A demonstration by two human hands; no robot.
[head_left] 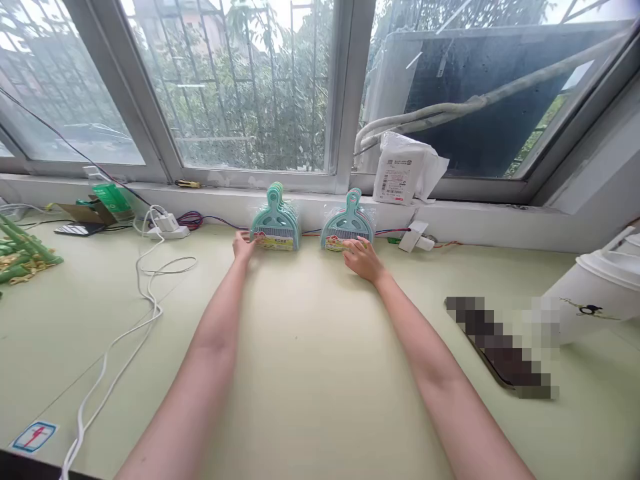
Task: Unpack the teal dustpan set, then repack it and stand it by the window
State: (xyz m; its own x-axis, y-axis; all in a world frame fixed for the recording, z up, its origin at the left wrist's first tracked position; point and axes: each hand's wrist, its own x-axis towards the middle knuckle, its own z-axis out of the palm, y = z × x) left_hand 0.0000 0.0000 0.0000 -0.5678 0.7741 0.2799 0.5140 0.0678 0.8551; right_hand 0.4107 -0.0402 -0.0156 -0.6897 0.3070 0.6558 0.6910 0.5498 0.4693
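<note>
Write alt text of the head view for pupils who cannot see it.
A person's left hand is at the left stack of packaged dustpan-and-brush sets, and the right hand at the right stack, on a pale green table before windows.

The table [300, 373] has a smooth surface with a soft sheen; along its far edge, the dustpan sets [286, 213] look like moulded plastic in glossy clear film, with bristly brushes [273, 233]. Beyond the table, a matt, metal-looking frame [345, 100] borders glass panes [260, 87], and crinkled plastic film wraps the white pack [397, 173].
</note>
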